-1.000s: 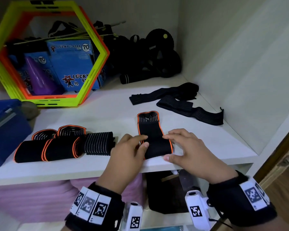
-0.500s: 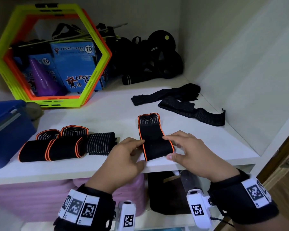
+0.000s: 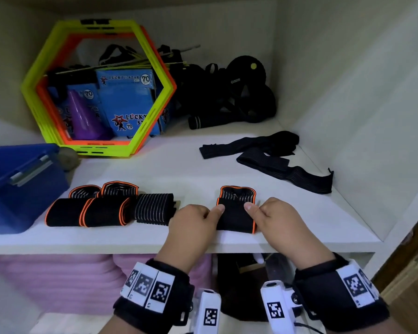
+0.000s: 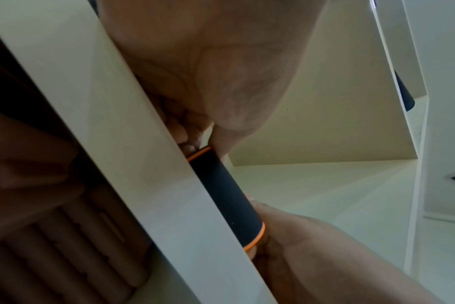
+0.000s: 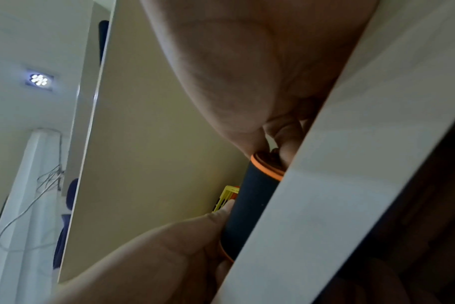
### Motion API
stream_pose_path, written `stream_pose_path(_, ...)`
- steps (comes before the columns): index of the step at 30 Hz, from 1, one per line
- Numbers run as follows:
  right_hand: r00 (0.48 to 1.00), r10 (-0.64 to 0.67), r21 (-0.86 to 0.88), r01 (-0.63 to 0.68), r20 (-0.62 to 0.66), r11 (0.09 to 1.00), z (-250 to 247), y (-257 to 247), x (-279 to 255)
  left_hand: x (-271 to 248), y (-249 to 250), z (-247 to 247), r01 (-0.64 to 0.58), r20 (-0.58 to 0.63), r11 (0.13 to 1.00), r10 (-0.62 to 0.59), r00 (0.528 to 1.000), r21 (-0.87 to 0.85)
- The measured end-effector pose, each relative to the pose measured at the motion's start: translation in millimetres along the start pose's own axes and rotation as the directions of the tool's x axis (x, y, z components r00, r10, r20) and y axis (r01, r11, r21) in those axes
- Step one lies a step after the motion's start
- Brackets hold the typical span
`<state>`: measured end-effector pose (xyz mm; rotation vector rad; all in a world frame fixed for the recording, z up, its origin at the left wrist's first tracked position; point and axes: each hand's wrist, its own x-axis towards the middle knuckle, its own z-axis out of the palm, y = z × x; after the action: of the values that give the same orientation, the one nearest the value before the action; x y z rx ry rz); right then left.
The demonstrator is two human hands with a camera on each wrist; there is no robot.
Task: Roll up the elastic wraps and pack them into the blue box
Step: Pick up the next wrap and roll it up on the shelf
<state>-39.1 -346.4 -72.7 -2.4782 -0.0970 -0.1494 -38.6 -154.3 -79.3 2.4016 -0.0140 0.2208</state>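
Note:
A black elastic wrap with orange edging [image 3: 235, 214] lies at the front of the white shelf [image 3: 203, 165], its near end wound into a roll [image 4: 226, 197] [image 5: 255, 205]. My left hand [image 3: 210, 213] pinches the roll's left end and my right hand [image 3: 256, 210] pinches its right end, thumbs on top. The striped far end [image 3: 237, 192] still lies flat beyond my thumbs. The blue box [image 3: 22, 189] stands at the shelf's left edge. Three rolled wraps [image 3: 104, 213] sit in a row between the box and my left hand.
Two unrolled black wraps [image 3: 285, 169] lie at the back right near the wall. Yellow and orange hexagon rings [image 3: 97, 88] lean at the back left in front of blue cartons [image 3: 128, 102]. Black gear [image 3: 227, 92] is piled at the back. Pink mats [image 3: 58, 280] fill the shelf below.
The wrap's near end has been rolled away from me, so the flat part is shorter. Both hands have moved from its top face to the roll's ends.

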Motion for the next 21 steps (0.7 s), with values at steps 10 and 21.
stream_pose_path(10,0.980,-0.084,0.112,0.064,0.181,0.992,-23.9,-1.6,4.9,-10.0,9.0,3.3,-0.113,-0.209,0.993,0.106,0.972,-0.021)
stream_pose_path(21,0.896,-0.103,-0.360,0.277,0.432,0.891,-37.7,-52.5,42.9,-22.2,-15.8,-27.3,-0.232,-0.313,0.961,0.268,0.911,0.150)
